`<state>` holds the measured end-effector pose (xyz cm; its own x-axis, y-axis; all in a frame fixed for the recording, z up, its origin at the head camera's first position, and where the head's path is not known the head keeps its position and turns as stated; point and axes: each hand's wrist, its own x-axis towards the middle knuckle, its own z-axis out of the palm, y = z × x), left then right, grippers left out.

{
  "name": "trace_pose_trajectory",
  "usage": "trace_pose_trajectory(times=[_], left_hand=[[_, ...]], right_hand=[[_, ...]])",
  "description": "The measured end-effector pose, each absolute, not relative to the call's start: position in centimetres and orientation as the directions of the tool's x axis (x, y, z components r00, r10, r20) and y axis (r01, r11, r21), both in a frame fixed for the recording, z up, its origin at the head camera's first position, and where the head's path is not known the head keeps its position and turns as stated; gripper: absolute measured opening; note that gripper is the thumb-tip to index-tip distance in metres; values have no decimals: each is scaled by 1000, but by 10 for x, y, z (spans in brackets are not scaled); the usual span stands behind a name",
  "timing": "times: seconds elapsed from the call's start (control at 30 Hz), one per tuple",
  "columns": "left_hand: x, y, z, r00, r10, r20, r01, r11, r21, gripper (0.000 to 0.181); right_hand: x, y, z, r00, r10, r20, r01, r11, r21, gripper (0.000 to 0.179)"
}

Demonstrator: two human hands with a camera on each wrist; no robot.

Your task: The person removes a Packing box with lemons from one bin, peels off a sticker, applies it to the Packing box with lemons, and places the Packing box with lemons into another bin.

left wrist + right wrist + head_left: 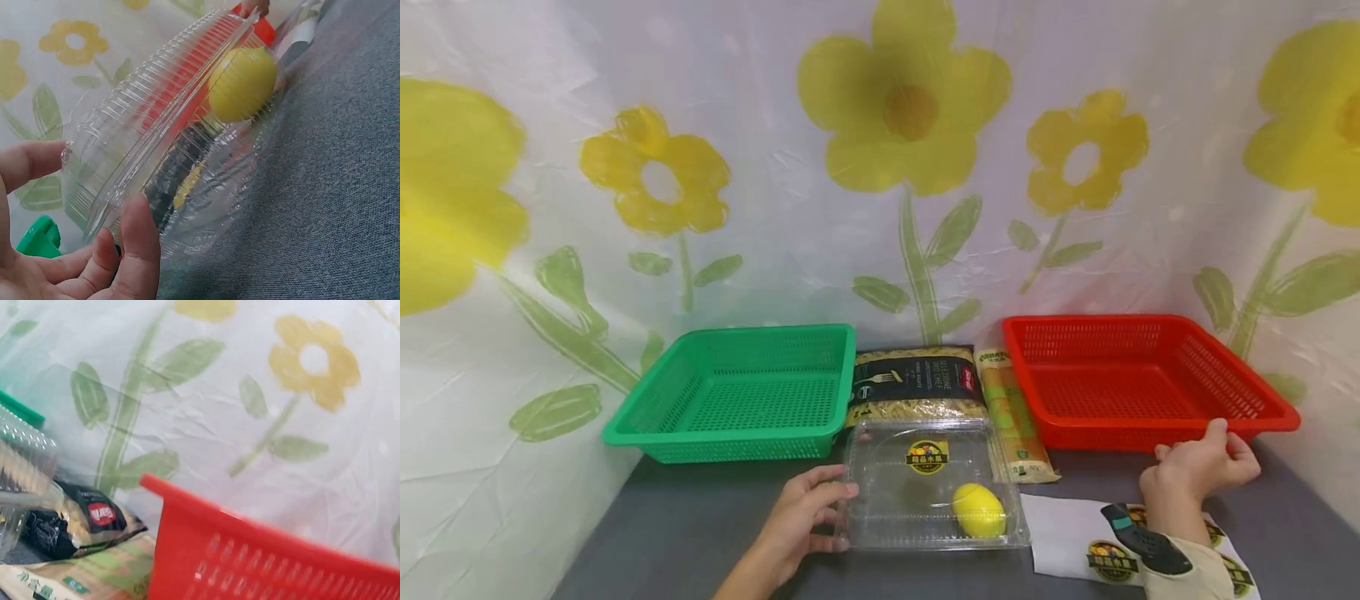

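Observation:
A clear plastic clamshell box stands in the middle of the table with its lid down. Inside, near its front right corner, is a lemon. A round black-and-yellow sticker shows on the lid. My left hand holds the box by its left edge; the left wrist view shows the thumb and fingers on that plastic edge. To the right, my right hand is raised in front of the red basket, fingers loosely bent, with nothing visible in it. The right wrist view does not show this hand.
Under my right forearm lies a white sheet of stickers. Behind the box are a bag of pasta and a long yellow-green packet. A green basket stands at the back left. A flowered curtain hangs behind everything.

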<state>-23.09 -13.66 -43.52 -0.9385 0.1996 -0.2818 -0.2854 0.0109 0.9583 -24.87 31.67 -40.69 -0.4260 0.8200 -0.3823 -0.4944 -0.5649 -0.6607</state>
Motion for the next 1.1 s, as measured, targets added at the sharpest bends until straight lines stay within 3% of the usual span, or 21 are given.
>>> trace_pose_trajectory(times=[0.1,0.3,0.5,0.77,1.1], left_hand=[[-230,-136,-434,-932,210,-296,-300,14,954,78],[-229,-133,-436,-927,232,-295,-308,-20,951,80],[-229,-131,-435,-928,244,-280,-303,-60,951,79],[-226,-130,-428,-949,246,-198,-222,-73,972,75],[-228,-125,-413,-949,240,-204,-228,-76,971,78]], right_hand=[[-249,322,-416,-440,780,-444,-449,-620,-644,29],[-253,323,-427,-526,744,-412,-518,-664,-539,27],[-253,323,-425,-509,769,-386,-549,-636,-543,17],[-252,323,-425,-490,796,-355,-574,-601,-556,25],[-253,323,-430,-498,800,-333,-609,-597,-523,26]])
